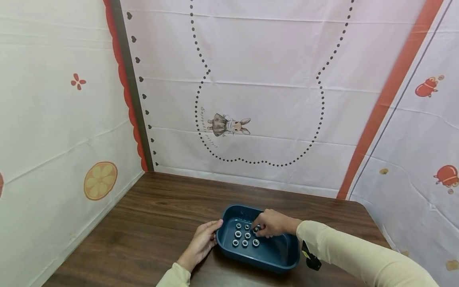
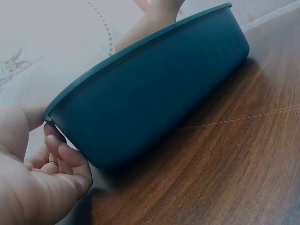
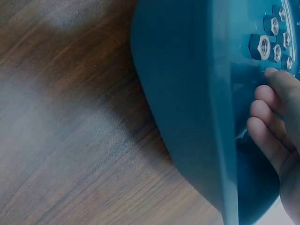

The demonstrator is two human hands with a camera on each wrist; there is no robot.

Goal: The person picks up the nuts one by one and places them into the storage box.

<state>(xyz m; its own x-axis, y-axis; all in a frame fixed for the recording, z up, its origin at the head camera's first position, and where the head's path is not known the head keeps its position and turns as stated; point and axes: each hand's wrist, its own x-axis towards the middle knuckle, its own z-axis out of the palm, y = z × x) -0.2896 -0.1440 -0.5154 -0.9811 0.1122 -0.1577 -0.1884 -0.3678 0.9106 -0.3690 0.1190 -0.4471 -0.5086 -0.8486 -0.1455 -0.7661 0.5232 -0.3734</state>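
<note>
A dark blue rectangular plastic bin (image 1: 258,261) sits on the table, with several metal hex nuts (image 1: 238,234) laid out in rows on its floor toward the left side. My left hand (image 1: 202,241) grips the bin's left end; in the left wrist view its thumb lies over the rim (image 2: 140,43) with the fingers curled beneath. Reaching inside from the right, my right hand (image 1: 273,223) has its index finger and thumb around one hex nut (image 1: 256,230) at the right of the rows. In the right wrist view the other fingers (image 3: 265,110) are curled, and that nut is hidden.
The brown wood-grain table (image 1: 154,223) extends around the bin. Printed white cloth (image 1: 265,119) hangs behind it and along both sides. A small black device (image 1: 312,261) is strapped at the right wrist, beside the bin's right end.
</note>
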